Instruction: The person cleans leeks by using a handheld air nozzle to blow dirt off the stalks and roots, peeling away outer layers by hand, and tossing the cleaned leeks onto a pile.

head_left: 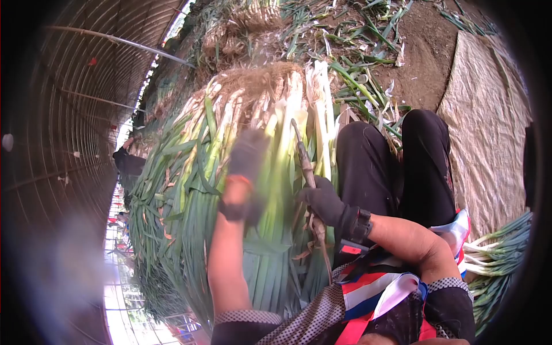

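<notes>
A wide heap of long green onions [190, 230] lies before me, white stalks and roots toward the top, green leaves toward the bottom. Over its middle is my left hand [247, 158] in a dark glove, smeared by motion, so its fingers and anything in them cannot be made out. Closed round a thin wand-like tool [305, 159] is my gloved right hand [326, 202], wearing a black wristwatch. The tool's narrow tip points up among the white stalks, and a slim tail runs down from the hand. Several pale stalks [320, 109] lie just right of the tip.
My bent knees [371, 144] are right of the heap. Beyond them lies a woven sheet [483, 132], with more green onions [494, 259] at the lower right. Loose leaves [368, 75] litter the soil above. A person [129, 161] is at the far left, by the ribbed tunnel wall [75, 132].
</notes>
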`<state>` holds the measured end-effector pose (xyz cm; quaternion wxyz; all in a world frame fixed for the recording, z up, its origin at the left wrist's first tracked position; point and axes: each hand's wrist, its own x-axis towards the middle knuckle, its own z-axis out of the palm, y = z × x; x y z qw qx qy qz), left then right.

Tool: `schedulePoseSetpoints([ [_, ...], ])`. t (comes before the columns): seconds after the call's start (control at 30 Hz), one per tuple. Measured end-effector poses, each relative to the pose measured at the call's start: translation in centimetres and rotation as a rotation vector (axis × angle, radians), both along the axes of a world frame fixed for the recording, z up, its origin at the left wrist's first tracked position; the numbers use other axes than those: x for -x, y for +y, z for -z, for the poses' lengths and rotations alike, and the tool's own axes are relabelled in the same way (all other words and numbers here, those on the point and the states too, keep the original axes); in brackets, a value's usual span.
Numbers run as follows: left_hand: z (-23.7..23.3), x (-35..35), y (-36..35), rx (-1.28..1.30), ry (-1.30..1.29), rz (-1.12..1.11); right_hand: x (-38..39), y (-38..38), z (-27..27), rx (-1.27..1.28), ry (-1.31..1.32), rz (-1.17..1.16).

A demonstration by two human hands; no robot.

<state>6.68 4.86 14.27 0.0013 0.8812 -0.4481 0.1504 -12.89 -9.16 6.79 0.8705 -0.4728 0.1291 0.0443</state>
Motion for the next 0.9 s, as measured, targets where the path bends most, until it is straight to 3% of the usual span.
schedulePoseSetpoints([
  [0.03,-1.2,4.4,-2.2,-0.368,-0.216,0.147,-0.7,-0.4,0.0,0.009,-0.003,0.009],
  [0.07,0.7,5.9,-1.9,-0.378,-0.183,0.143,-1.4,-0.7,0.1,0.02,-0.006,0.017],
  [0.17,1.0,10.6,-4.9,-0.189,0.103,-0.397,-3.2,-1.4,0.4,0.063,-0.046,0.099],
  [0.2,1.2,10.8,-5.0,-0.241,0.068,-0.419,-3.8,-1.6,0.5,0.076,-0.065,0.14],
  [0.27,1.6,10.8,-5.2,-0.344,-0.003,-0.466,-5.7,-2.7,2.1,0.423,-0.38,0.155],
  [0.33,1.8,11.3,-6.7,-0.408,0.02,-0.527,-7.6,-3.6,2.6,0.439,-0.417,0.181],
  [0.4,2.3,11.1,-6.8,-0.377,0.0,-0.515,-9.3,-3.8,2.3,0.118,-0.18,0.203],
  [0.47,2.2,10.7,-6.7,-0.357,0.03,-0.466,-10.7,-4.1,2.6,0.216,-0.31,0.258],
  [0.6,2.3,8.3,-4.5,-0.19,0.092,-0.427,-9.7,-4.1,1.9,0.103,-0.162,0.204],
  [0.7,-2.1,7.5,-4.4,0.022,0.653,-0.443,-6.4,-3.0,1.2,0.065,-0.079,0.086],
  [0.73,-2.6,6.7,-4.2,0.002,0.613,-0.379,-5.2,-2.6,0.8,0.113,-0.094,0.064],
  [0.8,-3.8,6.5,-3.9,0.187,0.865,-0.437,-3.3,-1.9,0.1,0.21,-0.123,0.023],
  [0.9,-5.0,7.9,-4.0,0.44,1.153,-0.437,-2.7,-1.2,-0.7,0.09,-0.13,0.05],
])
